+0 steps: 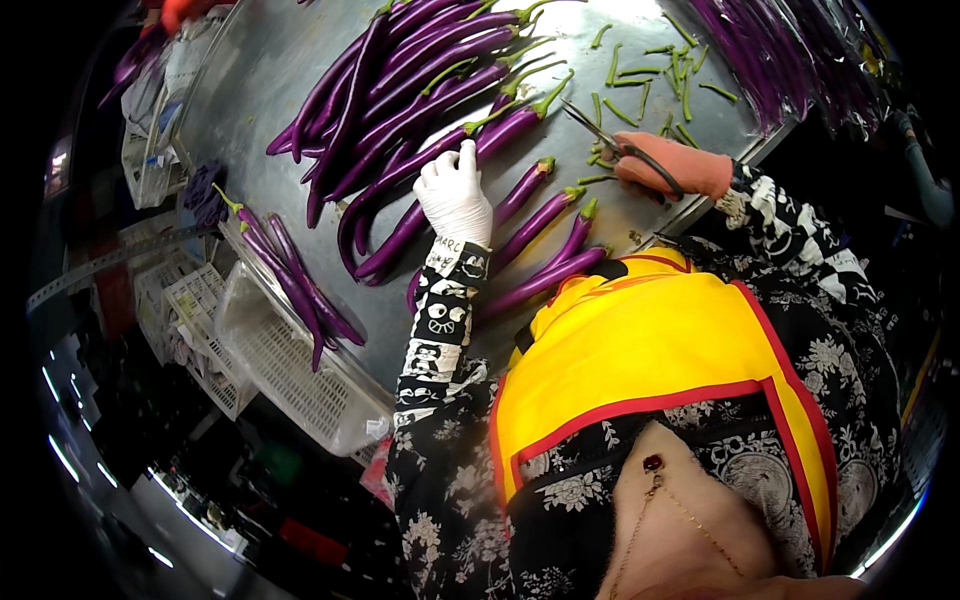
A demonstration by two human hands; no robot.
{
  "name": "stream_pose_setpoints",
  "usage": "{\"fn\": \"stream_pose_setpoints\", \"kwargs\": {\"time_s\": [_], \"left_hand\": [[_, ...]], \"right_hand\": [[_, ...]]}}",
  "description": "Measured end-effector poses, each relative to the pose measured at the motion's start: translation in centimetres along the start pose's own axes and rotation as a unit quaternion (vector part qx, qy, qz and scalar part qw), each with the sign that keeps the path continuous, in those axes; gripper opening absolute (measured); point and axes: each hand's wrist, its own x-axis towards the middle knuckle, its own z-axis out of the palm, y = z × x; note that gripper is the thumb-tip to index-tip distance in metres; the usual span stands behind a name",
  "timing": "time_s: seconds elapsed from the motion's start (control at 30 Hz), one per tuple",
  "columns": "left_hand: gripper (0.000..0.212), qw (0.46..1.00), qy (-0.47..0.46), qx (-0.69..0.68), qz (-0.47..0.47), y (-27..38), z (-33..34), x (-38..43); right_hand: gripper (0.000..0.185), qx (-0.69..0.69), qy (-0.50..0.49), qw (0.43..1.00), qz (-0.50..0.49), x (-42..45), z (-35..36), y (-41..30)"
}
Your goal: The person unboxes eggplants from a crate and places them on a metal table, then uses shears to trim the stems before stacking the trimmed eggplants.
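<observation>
My left hand (454, 192), in a white glove, is on a long purple eggplant (420, 166) near its stem end; whether the fingers grip it is hard to tell. My right hand (671, 166), in an orange glove, holds metal scissors (592, 126) with dark handles, their blades pointing up and left near the green stem (553, 96) of another eggplant. A pile of long-stemmed eggplants (442, 49) lies beyond my left hand. Closer to me, several eggplants with short-cut stems (541, 222) lie side by side. Cut green stem pieces (684, 75) are scattered beyond my right hand.
Bagged eggplants (757, 60) lie at the metal table's (247, 97) far right. A few eggplants (281, 277) rest at its left edge, beside a plastic-lined white crate (300, 375). More white crates (199, 315) and a dark cloth (205, 193) are further left.
</observation>
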Motion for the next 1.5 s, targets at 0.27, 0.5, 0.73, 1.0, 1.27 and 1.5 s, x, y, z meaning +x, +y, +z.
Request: {"fn": "stream_pose_setpoints", "kwargs": {"time_s": [0.27, 0.5, 0.73, 1.0, 1.27, 1.5], "left_hand": [[0.044, 0.999, 0.001, -0.025, 0.026, 1.0, 0.0, -1.9], [0.044, 0.987, -0.151, -0.034, 0.043, 1.1, -2.9, -2.8], [0.051, 0.997, 0.013, -0.075, -0.006, 0.8, 0.0, -1.2], [0.039, 0.992, -0.066, -0.102, -0.028, -0.4, 1.7, -1.1], [0.027, 0.982, -0.017, -0.19, 0.019, 0.9, 0.7, -2.9], [0.037, 0.997, 0.052, 0.025, -0.043, -4.8, -1.4, -1.5]], "right_hand": [[0.022, 0.083, -0.026, 0.993, 0.076, 1.7, 0.1, 1.1], [0.032, -0.01, -0.038, 0.999, 0.006, 0.5, 0.5, 2.1], [0.026, -0.079, 0.014, 0.997, 0.011, -0.3, 0.9, 1.3], [0.035, 0.104, -0.068, 0.991, 0.047, 2.5, -1.0, -0.1], [0.029, -0.002, -0.075, 0.997, -0.014, 3.4, -1.2, 1.0], [0.032, -0.104, 0.001, 0.994, -0.042, 1.4, 0.4, 1.6]]}}
